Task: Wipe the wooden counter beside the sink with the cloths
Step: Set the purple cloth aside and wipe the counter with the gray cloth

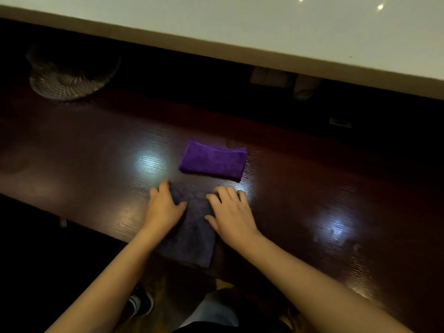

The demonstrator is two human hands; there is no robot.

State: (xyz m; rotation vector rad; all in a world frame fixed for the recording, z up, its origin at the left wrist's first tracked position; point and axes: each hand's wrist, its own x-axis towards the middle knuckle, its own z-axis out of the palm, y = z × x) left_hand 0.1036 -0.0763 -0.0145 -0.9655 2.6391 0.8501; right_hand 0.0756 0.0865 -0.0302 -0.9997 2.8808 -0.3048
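A dark grey cloth (194, 227) lies flat on the dark wooden counter (312, 188), and its near end hangs over the counter's front edge. My left hand (162, 207) rests flat on the cloth's left side with fingers spread. My right hand (231, 212) presses flat on its right side, also with fingers apart. Neither hand grips the cloth. A folded purple cloth (213, 161) sits just beyond the grey one, untouched.
A glass bowl-like dish (69, 78) stands at the far left of the counter. A pale raised ledge (264, 32) runs along the back and overhangs the counter. Two dim objects (305, 88) sit in the shadow under it. My legs and a shoe show below.
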